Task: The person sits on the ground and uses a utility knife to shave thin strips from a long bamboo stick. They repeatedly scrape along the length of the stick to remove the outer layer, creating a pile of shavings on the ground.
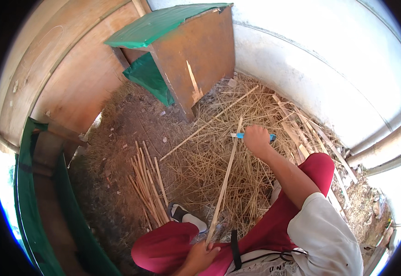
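My right hand (257, 140) is closed round a blue utility knife (272, 137). Its blade lies against the upper part of a long, thin wooden strip (223, 186). The lower end of that strip is gripped in my left hand (201, 255), close to my lap, so the strip slants up and away from me. Beneath the strip and knife, a thick litter of pale shavings (228, 165) covers the ground.
Several cut strips (147, 184) lie bundled left of my sandalled foot (186, 216). Another long strip (209, 123) crosses the shavings. Split wood pieces (297, 126) lie by the white wall (311, 60) at right. A brown cabinet (200, 50) with green covering stands at the back.
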The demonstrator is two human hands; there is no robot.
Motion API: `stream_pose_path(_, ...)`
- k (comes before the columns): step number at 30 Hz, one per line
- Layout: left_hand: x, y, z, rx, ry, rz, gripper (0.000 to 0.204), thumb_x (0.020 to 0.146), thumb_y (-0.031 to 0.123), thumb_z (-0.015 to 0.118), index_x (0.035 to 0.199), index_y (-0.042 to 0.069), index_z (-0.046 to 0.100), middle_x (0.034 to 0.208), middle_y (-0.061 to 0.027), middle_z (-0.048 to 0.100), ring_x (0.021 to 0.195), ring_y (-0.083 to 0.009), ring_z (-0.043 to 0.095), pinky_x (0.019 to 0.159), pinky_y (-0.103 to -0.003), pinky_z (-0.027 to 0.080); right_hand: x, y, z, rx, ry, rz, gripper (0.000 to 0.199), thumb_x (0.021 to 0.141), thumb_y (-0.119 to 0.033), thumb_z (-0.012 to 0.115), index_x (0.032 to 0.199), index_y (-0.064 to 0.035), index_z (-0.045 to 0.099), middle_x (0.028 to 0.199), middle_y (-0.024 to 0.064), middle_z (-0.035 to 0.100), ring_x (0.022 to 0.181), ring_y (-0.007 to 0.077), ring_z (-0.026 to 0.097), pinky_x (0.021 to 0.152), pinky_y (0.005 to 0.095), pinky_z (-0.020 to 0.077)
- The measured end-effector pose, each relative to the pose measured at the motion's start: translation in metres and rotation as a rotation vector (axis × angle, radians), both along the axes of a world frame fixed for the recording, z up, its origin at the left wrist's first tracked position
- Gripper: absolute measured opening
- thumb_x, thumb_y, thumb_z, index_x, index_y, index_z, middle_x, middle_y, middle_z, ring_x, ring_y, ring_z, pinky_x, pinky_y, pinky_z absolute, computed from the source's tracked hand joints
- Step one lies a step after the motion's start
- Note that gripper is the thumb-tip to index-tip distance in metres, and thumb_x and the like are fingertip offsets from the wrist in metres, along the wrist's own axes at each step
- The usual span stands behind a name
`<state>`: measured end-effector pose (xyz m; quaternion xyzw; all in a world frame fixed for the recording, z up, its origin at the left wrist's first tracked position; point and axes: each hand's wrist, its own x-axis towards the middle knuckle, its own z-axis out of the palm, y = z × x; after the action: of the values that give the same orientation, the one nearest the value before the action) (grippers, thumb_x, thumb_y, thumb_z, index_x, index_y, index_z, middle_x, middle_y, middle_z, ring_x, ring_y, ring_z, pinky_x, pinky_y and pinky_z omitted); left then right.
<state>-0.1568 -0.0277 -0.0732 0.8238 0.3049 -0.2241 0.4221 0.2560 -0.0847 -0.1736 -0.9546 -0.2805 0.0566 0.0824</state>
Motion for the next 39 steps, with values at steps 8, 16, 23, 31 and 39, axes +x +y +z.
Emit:
stream_pose_path(8,-0.071,-0.003,0.032,-0.162,0.182,0.178,0.025,0.090,0.024,0.069,0.090,0.002,0.056,0.058,-0.0043,0.049,0.047,-0.0138,0.050,0.044,-0.032,0.039,0.021,-0.026,-0.013,-0.058,0.049,-0.141,0.013,0.084,-0.011,0.062,0.089,-0.0046,0.073,0.090,0.0153,0.071,0.088,0.0316,0.071,0.072,0.0417,0.0566)
stream_pose_path(16,-0.079,0.006,0.060,-0.457,0.252,0.607,0.022,0.091,0.023,0.068,0.094,0.003,0.057,0.058,-0.0015,0.049,0.046,-0.0108,0.048,0.041,-0.029,0.037,0.005,-0.030,0.025,-0.042,0.101,-0.066,0.016,0.082,-0.012,0.062,0.087,-0.0007,0.072,0.088,0.0193,0.071,0.082,0.0348,0.071,0.071,0.0442,0.0568)
stream_pose_path(23,0.016,0.028,0.034,-0.678,-0.138,0.491,0.028,0.090,0.022,0.072,0.100,0.002,0.056,0.061,0.0015,0.049,0.041,-0.0045,0.045,0.033,-0.022,0.035,-0.070,-0.019,0.088,0.303,0.351,0.257,0.014,0.079,-0.018,0.066,0.079,-0.0059,0.072,0.069,0.0143,0.067,0.068,0.0300,0.069,0.064,0.0434,0.0561)
stream_pose_path(31,0.094,0.038,0.018,-0.339,-0.210,0.397,0.034,0.086,0.024,0.077,0.074,0.006,0.050,0.056,0.0011,0.047,0.041,-0.0064,0.046,0.033,-0.024,0.038,-0.082,-0.012,0.084,0.289,0.204,0.408,0.015,0.078,-0.019,0.067,0.075,-0.0048,0.071,0.070,0.0160,0.067,0.068,0.0344,0.068,0.064,0.0465,0.0552)
stream_pose_path(39,0.105,0.035,0.007,-0.386,-0.218,0.490,0.042,0.084,0.022,0.078,0.067,0.011,0.041,0.053,0.0017,0.043,0.042,-0.0074,0.046,0.033,-0.027,0.035,-0.089,0.001,0.074,0.290,0.214,0.468,0.015,0.077,-0.017,0.068,0.075,-0.0028,0.069,0.070,0.0184,0.067,0.069,0.0372,0.068,0.064,0.0474,0.0553)
